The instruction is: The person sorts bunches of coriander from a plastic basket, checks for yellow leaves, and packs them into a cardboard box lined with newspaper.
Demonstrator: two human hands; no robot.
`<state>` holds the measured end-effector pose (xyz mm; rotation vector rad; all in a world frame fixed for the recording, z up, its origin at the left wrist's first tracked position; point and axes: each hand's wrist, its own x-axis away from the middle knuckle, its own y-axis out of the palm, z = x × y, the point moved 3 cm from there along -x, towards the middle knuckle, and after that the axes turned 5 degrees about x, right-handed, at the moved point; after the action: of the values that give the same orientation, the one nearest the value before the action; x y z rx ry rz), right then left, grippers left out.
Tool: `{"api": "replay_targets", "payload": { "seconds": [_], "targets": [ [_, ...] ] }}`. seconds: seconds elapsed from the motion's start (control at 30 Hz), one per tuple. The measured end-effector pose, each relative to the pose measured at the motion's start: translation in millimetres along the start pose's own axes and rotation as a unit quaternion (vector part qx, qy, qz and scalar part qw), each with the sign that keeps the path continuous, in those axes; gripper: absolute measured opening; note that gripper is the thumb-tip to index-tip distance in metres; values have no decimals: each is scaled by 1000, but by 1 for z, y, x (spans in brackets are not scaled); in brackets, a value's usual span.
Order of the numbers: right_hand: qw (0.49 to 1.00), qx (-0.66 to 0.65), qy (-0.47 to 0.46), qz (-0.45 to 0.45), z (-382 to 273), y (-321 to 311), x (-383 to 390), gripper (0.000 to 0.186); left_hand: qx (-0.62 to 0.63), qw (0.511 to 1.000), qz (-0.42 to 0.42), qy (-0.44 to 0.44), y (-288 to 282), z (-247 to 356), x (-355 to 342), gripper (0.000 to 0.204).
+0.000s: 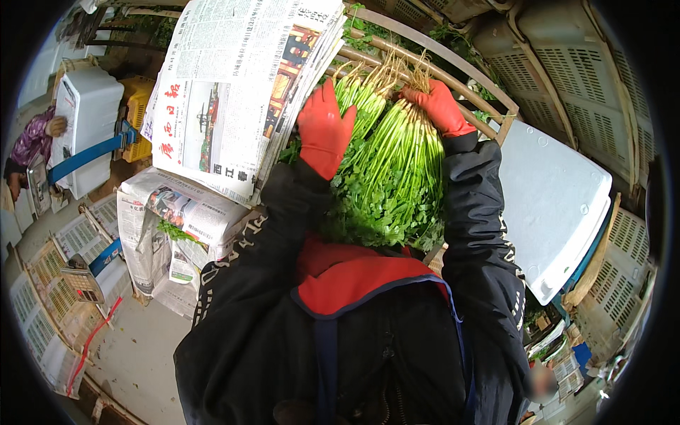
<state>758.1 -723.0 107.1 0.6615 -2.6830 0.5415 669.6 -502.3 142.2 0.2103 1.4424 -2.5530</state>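
A large pile of coriander-like greens (397,163) lies in front of me, roots pointing away and leaves toward my apron. My right hand (443,108), in a red rubber glove, closes around the root end of a bunch at the far right of the pile. My left hand (326,131), gloved the same, rests against the stems on the left side, its fingers stretched out and thumb apart. Loose brownish roots (382,71) stick out between the two hands. Leaves hide part of whatever the greens lie on.
A thick stack of newspapers (212,92) stands close on the left, with a newspaper-wrapped bundle (191,212) below it. On the right is a white foam box lid (552,205). A brown rail (467,92) runs behind the greens. Another person's hand (57,126) touches a white box at far left.
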Motion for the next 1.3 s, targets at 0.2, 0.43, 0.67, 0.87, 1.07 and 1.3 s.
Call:
{"api": "replay_targets", "payload": {
  "seconds": [0.2, 0.43, 0.67, 0.87, 1.07, 1.3],
  "targets": [
    [999, 52, 10, 4, 0, 5, -19, 37, 111, 975, -69, -180, 31, -13, -4, 71],
    [992, -84, -11, -93, -25, 11, -2, 42, 294, 906, -191, -236, 37, -27, -1, 65],
    [998, -51, 9, -19, -34, 16, 19, 32, 474, 831, -211, -202, 21, -28, -5, 48],
    [998, -39, -44, -31, -66, 14, 28, 39, 470, 848, -149, -193, 13, -10, -3, 34],
    [986, 163, -6, 43, -46, 18, 10, 44, 378, 905, -118, -158, 9, 7, 3, 31],
    [998, -37, -9, 46, -37, 20, 21, 24, 555, 799, -74, -219, 1, -6, -17, 29]
  ]
}}
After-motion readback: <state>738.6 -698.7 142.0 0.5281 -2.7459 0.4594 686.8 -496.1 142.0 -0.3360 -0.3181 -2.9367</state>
